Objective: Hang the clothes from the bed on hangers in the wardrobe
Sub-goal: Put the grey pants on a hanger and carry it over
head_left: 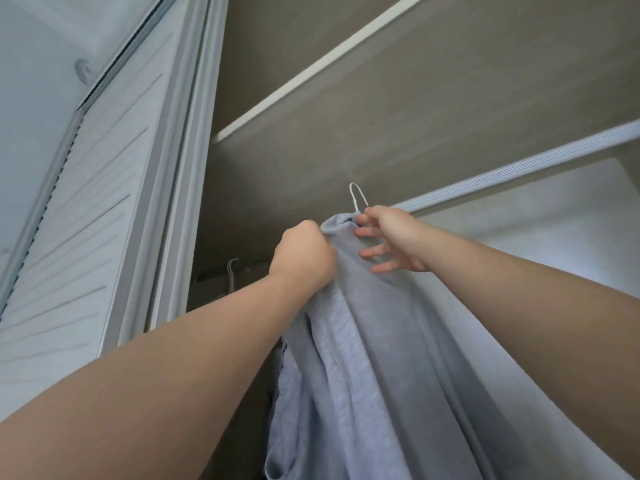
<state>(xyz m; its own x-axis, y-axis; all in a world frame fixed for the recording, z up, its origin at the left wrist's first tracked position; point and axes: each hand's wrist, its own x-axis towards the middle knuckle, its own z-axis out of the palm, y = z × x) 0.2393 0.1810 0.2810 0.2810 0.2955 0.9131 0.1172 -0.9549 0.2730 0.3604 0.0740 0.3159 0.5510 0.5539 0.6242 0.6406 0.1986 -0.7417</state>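
Noting pale-blue garment (363, 341) hanging 6 o'clock below hanger hook (358, 197), I judge it soft, light, best held at collar: L hand (304, 258) fisted on fabric at 9, R hand (393, 240) pinching collar at 3.

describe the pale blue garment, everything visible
The garment is pale grey-blue, thin wrinkled cloth, hanging in long folds past the frame's bottom. Its top is bunched round a white wire hanger hook sticking up. The left hand grips the bunched top; the right hand pinches it at the hook's base.
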